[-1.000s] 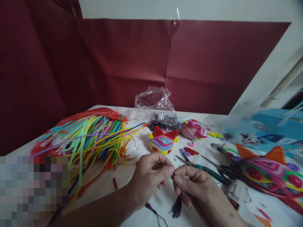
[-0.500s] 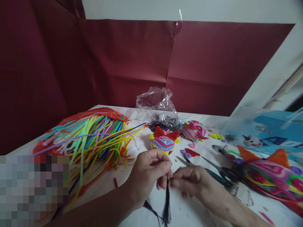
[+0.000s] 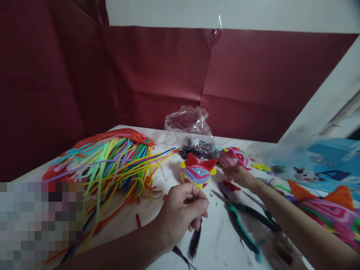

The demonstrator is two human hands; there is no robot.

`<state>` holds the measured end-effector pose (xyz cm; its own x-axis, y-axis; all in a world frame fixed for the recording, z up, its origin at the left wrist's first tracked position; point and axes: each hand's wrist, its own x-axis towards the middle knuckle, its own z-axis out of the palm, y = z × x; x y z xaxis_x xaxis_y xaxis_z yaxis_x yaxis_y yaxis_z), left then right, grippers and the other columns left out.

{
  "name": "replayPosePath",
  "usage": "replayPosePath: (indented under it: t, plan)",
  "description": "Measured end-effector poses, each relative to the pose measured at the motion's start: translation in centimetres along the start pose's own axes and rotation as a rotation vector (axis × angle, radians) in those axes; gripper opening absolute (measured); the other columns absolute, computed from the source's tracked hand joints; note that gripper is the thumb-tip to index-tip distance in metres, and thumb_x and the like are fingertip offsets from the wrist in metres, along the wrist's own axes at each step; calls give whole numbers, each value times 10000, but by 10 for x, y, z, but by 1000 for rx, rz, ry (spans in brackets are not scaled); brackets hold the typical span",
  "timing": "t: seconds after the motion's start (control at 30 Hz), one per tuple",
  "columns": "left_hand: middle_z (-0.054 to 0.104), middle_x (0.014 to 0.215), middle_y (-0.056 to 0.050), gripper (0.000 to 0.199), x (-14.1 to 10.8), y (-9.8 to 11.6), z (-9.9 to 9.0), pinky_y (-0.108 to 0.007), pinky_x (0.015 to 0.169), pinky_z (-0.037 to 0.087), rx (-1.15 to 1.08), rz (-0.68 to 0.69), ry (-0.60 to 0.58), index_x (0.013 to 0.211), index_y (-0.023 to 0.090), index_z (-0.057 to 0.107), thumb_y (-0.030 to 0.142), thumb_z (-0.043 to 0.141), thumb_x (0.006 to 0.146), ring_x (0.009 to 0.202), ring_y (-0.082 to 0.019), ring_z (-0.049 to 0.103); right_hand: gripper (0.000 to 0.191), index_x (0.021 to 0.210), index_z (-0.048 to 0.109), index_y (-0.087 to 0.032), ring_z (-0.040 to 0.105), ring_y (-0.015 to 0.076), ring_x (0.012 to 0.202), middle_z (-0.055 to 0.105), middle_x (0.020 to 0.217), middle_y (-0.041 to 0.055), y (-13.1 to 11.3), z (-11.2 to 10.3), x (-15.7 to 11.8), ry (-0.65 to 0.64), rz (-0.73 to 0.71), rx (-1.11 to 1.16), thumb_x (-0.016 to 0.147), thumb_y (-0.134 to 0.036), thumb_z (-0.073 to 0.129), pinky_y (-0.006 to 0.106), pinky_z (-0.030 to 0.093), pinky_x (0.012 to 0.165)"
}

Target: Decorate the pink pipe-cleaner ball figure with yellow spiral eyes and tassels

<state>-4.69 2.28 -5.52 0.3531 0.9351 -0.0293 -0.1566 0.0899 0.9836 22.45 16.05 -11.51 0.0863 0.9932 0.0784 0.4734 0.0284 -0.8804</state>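
My left hand (image 3: pixel 184 210) is closed in a pinch on a dark tassel (image 3: pixel 194 240), which hangs below the fingers over the white table. Farther out, my right hand (image 3: pixel 236 174) reaches to the pink striped ball (image 3: pixel 232 157); its fingers are near the ball's lower edge, and contact is unclear. Just beyond my left hand sits a round colourful piece with red ears (image 3: pixel 198 171). Small red and purple pieces (image 3: pixel 229 186) lie below my right hand. A second dark tassel (image 3: pixel 182 255) lies on the table beside my left wrist.
Pliers with teal handles (image 3: pixel 242 228) lie beneath my right forearm, near scissors (image 3: pixel 261 206). A pile of coloured pipe cleaners (image 3: pixel 112 161) fills the left side. Behind stands a clear plastic bag (image 3: pixel 194 123). An orange-eared colourful piece (image 3: pixel 329 210) is at the right.
My right hand has left the tassel and moved forward to the pink ball. My left hand keeps its pinch on the tassel. The pliers show more fully now.
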Motion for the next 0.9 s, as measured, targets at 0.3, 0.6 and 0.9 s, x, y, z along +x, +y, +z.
replayPosePath:
  t: [0.3,0.6,0.9]
  plan:
    - [542,549,37,145,4,-4,-2,-160,355,258,6,-5,-3,680,149,507,279,570,693,354,-22,386,196,1050,587,-149,600,185,886,595,1065,54,-16,0,19,-23,139,-142,889,-261,575,352,523,742]
    - [531,553,47,160,13,-8,-5,-170,360,238,36,-12,73,693,154,490,297,561,689,350,-25,372,203,927,601,-122,609,124,688,630,841,15,-48,34,-18,-389,109,99,915,-315,538,300,521,654]
    - [464,514,51,107,32,-24,-20,-206,466,273,188,28,279,646,143,543,242,584,647,486,-76,386,201,822,614,-122,611,119,641,638,742,-7,-58,44,-32,-548,-27,39,903,-297,558,302,516,654]
